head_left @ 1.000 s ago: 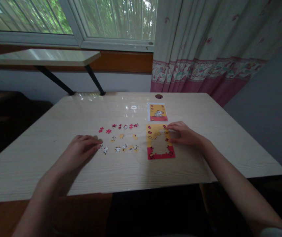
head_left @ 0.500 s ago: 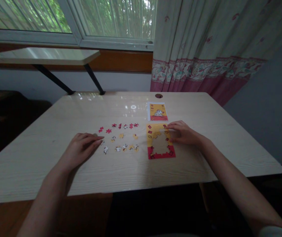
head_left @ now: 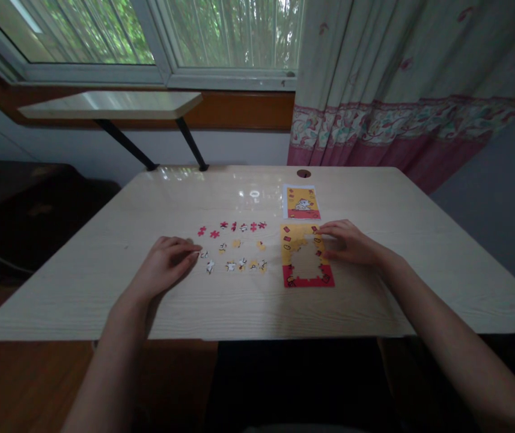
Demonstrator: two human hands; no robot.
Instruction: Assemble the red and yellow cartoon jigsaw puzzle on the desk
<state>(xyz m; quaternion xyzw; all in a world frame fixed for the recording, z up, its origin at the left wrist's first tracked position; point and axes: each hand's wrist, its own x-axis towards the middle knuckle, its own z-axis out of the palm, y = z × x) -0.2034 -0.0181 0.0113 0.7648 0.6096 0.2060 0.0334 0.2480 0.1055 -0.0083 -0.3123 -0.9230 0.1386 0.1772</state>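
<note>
Above the left end of the loose jigsaw pieces is my left hand. Its thumb and index finger are pinched together beside a whitish jigsaw piece; what lies between the fingertips is too small to make out. My right hand rests at the right edge of a yellow and red puzzle board. Its index finger touches the board's upper right part and its thumb lies lower at the side, well apart. The board has a large opening in its middle, with yellow pieces filling the upper left of it.
Behind the board lies a reference picture card with a white animal on it. A row of red pieces lies behind the yellow and white ones. A raised shelf stands at the desk's back left, and a round cable hole is near the back edge.
The camera has swung slightly left, so the desk sits further right in view. My left fingertips have drawn back a little from the whitish piece. The right hand stays at the board's edge.
</note>
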